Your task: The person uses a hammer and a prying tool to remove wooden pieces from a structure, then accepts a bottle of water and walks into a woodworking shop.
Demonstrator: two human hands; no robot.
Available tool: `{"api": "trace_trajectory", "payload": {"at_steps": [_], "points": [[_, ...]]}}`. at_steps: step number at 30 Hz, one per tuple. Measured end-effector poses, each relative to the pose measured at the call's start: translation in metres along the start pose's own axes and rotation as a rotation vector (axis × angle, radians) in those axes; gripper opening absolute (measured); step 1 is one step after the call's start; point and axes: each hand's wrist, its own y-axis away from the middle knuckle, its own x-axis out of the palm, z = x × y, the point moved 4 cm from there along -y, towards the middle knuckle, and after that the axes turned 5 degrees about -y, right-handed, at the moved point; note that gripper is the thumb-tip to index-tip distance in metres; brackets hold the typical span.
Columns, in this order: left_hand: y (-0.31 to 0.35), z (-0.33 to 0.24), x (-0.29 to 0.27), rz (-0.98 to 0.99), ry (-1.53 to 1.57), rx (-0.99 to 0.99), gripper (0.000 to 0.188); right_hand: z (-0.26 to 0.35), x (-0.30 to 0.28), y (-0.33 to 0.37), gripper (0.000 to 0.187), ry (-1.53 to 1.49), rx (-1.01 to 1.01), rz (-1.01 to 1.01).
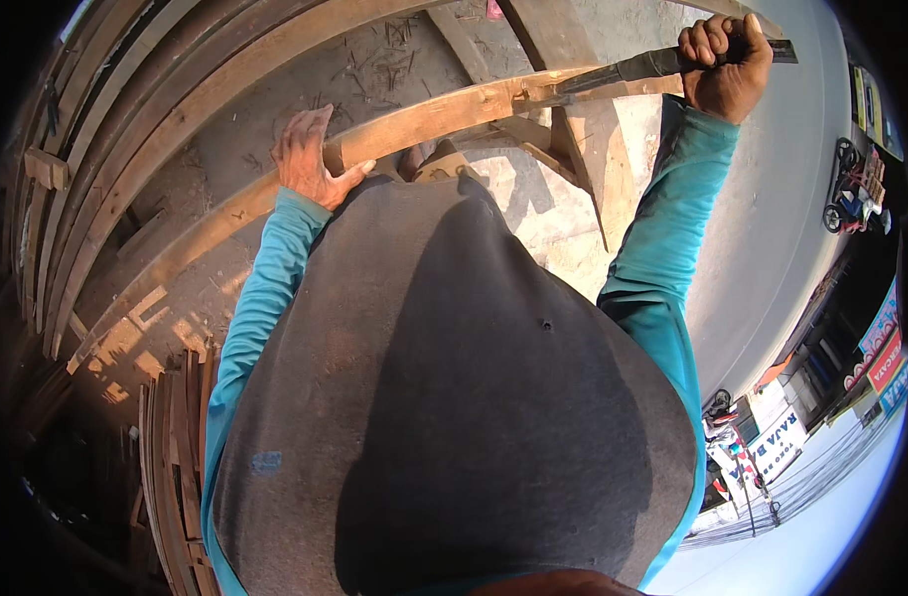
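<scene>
1 left hand (313, 162) on beam (424, 123) edge; road (786, 209) rightward.

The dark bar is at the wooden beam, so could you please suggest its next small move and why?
Perhaps a gentle levering push on the dark bar: its tip seemingly meets the wooden beam, the right hand grips near its far end, and the left hand touches the beam.

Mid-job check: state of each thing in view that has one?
Left hand: open, on the wooden beam
Right hand: closed around the dark bar
Dark bar: held, tip at wooden beam
Wooden beam: partly sunlit
Planks at left: side by side
Turquoise sleeves: down to the wrists
</scene>
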Motion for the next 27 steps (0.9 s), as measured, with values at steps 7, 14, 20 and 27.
{"api": "trace_trajectory", "payload": {"at_steps": [7, 14, 20, 27], "points": [[-0.056, -0.104, 0.025, -0.020, 0.563, 0.233, 0.047, -0.001, 0.054, 0.047, 0.034, -0.123, -0.043, 0.010], [-0.039, -0.065, 0.017, 0.043, 0.503, 0.260, 0.030, -0.019, 0.091, 0.077, 0.032, 0.216, -0.136, 0.118], [0.016, 0.047, -0.018, 0.002, 0.125, -0.149, 0.071, -0.034, 0.093, 0.081, 0.031, 0.361, -0.235, 0.026], [0.185, 0.202, -0.038, 0.371, -0.376, -0.786, 0.100, -0.037, 0.098, 0.093, 0.032, 0.319, -0.199, 0.148]]}}
